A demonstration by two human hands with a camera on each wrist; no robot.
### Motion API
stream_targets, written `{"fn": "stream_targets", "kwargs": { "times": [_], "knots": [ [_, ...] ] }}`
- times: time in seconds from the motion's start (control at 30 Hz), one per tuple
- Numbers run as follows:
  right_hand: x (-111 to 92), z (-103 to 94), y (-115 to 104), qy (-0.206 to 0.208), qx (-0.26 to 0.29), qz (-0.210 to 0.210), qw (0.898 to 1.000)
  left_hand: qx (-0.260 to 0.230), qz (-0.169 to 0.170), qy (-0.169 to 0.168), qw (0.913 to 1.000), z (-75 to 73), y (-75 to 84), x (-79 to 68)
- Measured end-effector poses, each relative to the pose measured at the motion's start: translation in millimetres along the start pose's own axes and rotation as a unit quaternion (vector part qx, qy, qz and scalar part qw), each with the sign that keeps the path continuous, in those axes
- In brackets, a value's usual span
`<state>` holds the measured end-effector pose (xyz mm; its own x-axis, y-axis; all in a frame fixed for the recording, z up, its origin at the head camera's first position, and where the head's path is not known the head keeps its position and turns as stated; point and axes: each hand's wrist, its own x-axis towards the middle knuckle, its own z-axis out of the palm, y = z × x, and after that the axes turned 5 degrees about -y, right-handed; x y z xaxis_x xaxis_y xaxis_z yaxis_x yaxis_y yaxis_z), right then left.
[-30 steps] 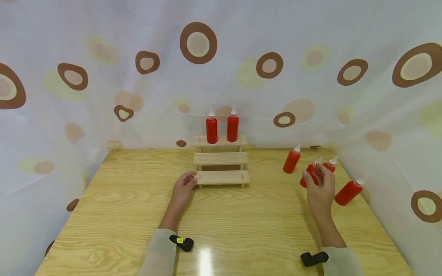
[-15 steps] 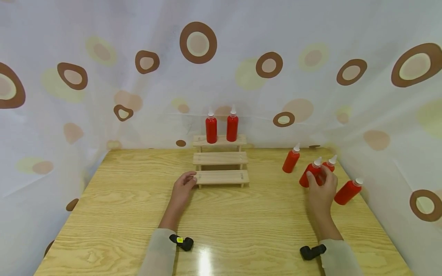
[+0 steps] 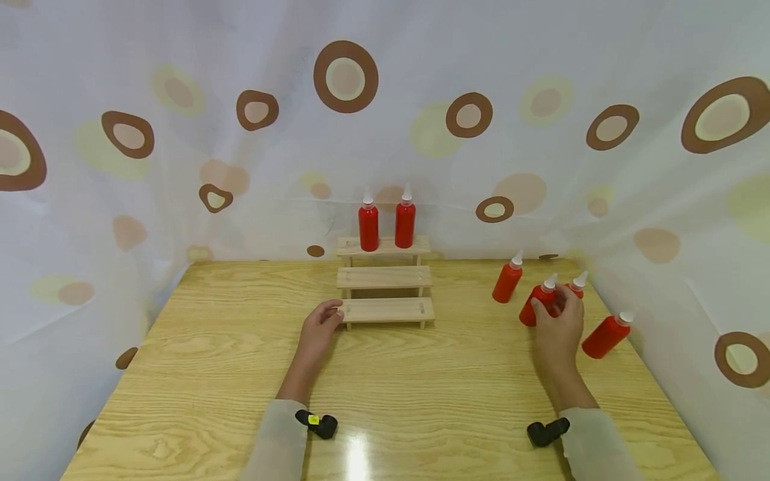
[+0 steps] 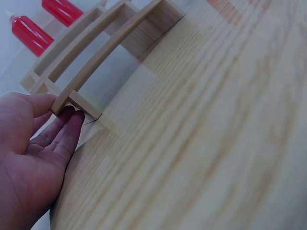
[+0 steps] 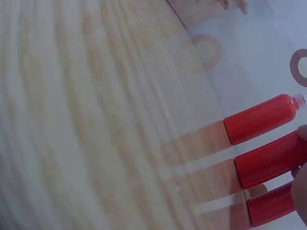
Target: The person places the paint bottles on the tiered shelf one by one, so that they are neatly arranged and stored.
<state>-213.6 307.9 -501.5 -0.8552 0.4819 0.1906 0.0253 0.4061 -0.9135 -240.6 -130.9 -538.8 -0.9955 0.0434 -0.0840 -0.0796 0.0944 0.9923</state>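
A three-step wooden rack (image 3: pixel 388 309) stands at the back middle of the table. My left hand (image 3: pixel 319 331) pinches the left end of its lowest step; in the left wrist view the thumb lies on top and fingers are underneath. Two red squeeze bottles (image 3: pixel 369 227) with white nozzles stand upright on the top step. On the right, my right hand (image 3: pixel 559 331) grips another red squeeze bottle (image 3: pixel 531 312) by its right side. In the right wrist view that bottle (image 5: pixel 268 160) is between two others, its upper end partly hidden by fingers.
Close around the right hand stand more red bottles: one to the left (image 3: pixel 507 282), one partly hidden behind the hand (image 3: pixel 575 288), one to the right (image 3: pixel 604 336). A patterned curtain (image 3: pixel 271 153) encloses the wooden table (image 3: pixel 421 401) at the back and sides.
My right hand has closed its fingers and thumb on the red squeeze bottle, which has shifted slightly left. The left hand and the rack have stayed put.
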Motion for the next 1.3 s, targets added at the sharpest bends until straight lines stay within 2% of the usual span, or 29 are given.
{"fn": "stream_targets", "kwargs": {
  "times": [0.23, 0.5, 0.7, 0.83, 0.9, 1.17, 1.3],
  "knots": [
    [-3, 3.0, -5, -0.016, -0.003, 0.003, 1.0, -0.003, 0.0, -0.003, 1.0, -0.9, -0.3, 0.7],
    [-9, 23.2, -31, -0.003, 0.005, -0.109, 0.994, -0.006, -0.001, -0.005, 1.0, -0.8, 0.8, 0.1],
    [-16, 44.7, -63, -0.049, 0.048, -0.14, 0.988, -0.005, -0.001, -0.008, 1.0, -0.3, 5.8, -3.5],
    [-20, 64.4, -85, -0.087, 0.091, -0.171, 0.977, 0.002, 0.001, -0.011, 0.9999, -1.4, 6.6, -4.7],
    [-22, 76.7, -95, -0.104, 0.104, -0.186, 0.972, 0.003, 0.003, -0.009, 1.0, -2.1, 1.7, -2.1],
    [-33, 130.7, -135, -0.161, 0.107, -0.219, 0.956, -0.011, 0.006, -0.009, 0.9999, -2.6, 3.2, -3.5],
    [-36, 155.5, -150, -0.182, 0.11, -0.222, 0.952, -0.015, 0.009, -0.006, 0.9998, -1.5, 2.0, -1.2]
  ]
}}
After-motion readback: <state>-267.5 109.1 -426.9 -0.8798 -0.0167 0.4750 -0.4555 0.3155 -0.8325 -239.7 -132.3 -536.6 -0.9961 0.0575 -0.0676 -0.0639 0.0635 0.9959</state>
